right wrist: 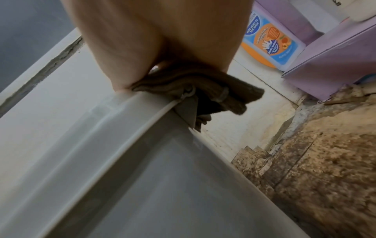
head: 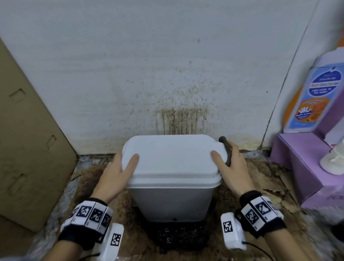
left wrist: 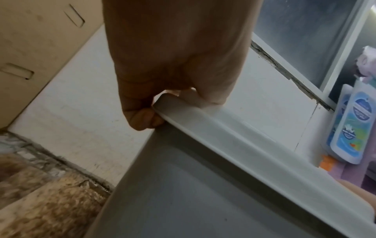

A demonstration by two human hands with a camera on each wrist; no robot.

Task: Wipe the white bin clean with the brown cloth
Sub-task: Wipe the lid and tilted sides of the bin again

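Note:
The white bin (head: 171, 189) stands against the stained wall with its lid (head: 172, 157) closed. My left hand (head: 123, 165) grips the bin's left rim, thumb lying on the lid. In the left wrist view the left hand (left wrist: 175, 90) has its fingers curled under the rim (left wrist: 223, 132). My right hand (head: 231, 163) is at the bin's right side, thumb on the lid, holding the brown cloth (head: 226, 149) against the rim. The right wrist view shows the folded cloth (right wrist: 213, 87) pressed between the right hand (right wrist: 162, 56) and the bin's edge, by a hinge.
A flat cardboard sheet (head: 20, 144) leans at the left. At the right stand a purple box (head: 298, 164), a blue-and-orange labelled bottle (head: 314, 96) and a white cap-like object (head: 338, 157). The floor covering (head: 263, 182) is brown and torn; a dark patch (head: 177, 236) lies under the bin.

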